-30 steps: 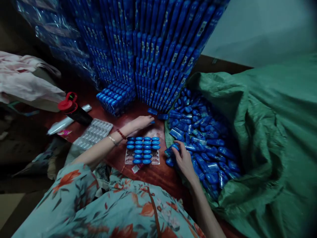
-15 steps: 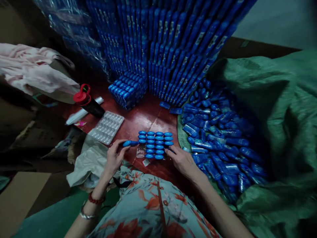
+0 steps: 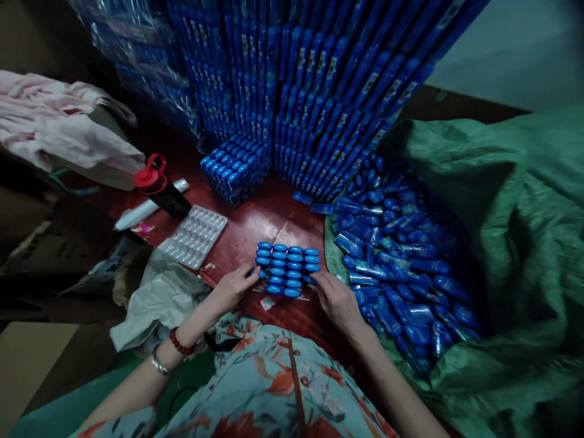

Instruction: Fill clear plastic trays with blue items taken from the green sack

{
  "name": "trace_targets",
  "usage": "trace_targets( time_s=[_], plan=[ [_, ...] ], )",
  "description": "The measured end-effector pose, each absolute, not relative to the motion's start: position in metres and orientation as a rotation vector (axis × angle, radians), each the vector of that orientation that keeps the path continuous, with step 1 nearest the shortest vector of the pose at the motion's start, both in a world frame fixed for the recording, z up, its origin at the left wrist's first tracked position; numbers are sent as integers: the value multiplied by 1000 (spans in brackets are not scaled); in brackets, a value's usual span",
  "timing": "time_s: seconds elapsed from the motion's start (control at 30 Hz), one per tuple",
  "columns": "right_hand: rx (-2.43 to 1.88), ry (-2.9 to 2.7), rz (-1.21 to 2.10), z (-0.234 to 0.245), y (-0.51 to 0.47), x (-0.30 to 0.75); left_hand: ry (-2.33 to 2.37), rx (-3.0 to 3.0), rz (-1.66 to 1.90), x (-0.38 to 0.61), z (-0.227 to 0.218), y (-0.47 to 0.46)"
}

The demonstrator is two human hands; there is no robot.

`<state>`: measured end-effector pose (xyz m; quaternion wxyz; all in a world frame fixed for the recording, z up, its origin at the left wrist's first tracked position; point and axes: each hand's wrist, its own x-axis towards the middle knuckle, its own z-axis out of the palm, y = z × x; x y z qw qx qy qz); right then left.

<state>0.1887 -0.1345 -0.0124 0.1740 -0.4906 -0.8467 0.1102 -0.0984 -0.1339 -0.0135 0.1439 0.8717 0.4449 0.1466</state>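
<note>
A clear plastic tray (image 3: 261, 298) lies on the red-brown table (image 3: 255, 222), filled with rows of small blue tubes (image 3: 288, 266). My left hand (image 3: 234, 286) rests at the tray's left edge, its fingertips pressing a blue tube (image 3: 260, 274) into the row. My right hand (image 3: 336, 298) touches the tray's right edge at a tube there. Whether either hand still grips a tube is hard to tell. Just right of my right hand, a green woven sack (image 3: 511, 243) lies open with a heap of loose blue tubes (image 3: 401, 267).
Tall stacks of packed blue tubes (image 3: 301, 79) stand at the back, with a smaller block (image 3: 235, 167) in front. An empty clear tray (image 3: 194, 236), a black bottle with a red cap (image 3: 157, 185), a white tube (image 3: 146, 207), crumpled plastic (image 3: 159, 298) and pink cloth (image 3: 59, 128) lie at the left.
My left hand fetched a blue tube from the back of the table and brought it to the tray's left edge. My right hand left the sack's heap and came to the tray's right edge.
</note>
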Motion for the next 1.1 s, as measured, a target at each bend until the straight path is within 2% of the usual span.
trace_targets(
  time_s=[0.17, 0.27, 0.4, 0.53, 0.63, 0.73, 0.83, 0.97, 1.1],
  plan=[
    [-1407, -2384, -79, -13, -139, 178, 1097, 2611, 365, -94, -1, -123],
    [-1385, -2373, -73, -10, -140, 176, 1140, 2766, 436, -96, -4, -124],
    [-1378, -2264, 127, -8, -134, 191, 1218, 2807, 662, -101, 2, -116],
    [-1738, -1975, -31, -9, -108, 221, 1307, 2534, 837, -75, 23, -68],
    [-2121, -1948, -192, -8, -85, 235, 1195, 2478, 761, -31, 30, -8],
    [-2285, -1992, -184, -7, -72, 233, 1124, 2591, 428, 19, 25, 46],
    [-2289, -1988, -110, -9, -71, 227, 1046, 2657, 234, 58, 13, 78],
    [-2140, -1974, 68, -13, -82, 227, 1004, 2621, 243, 69, -3, 87],
    [-2002, -1979, 155, -18, -98, 235, 1040, 2514, 311, 38, -7, 80]
  ],
)
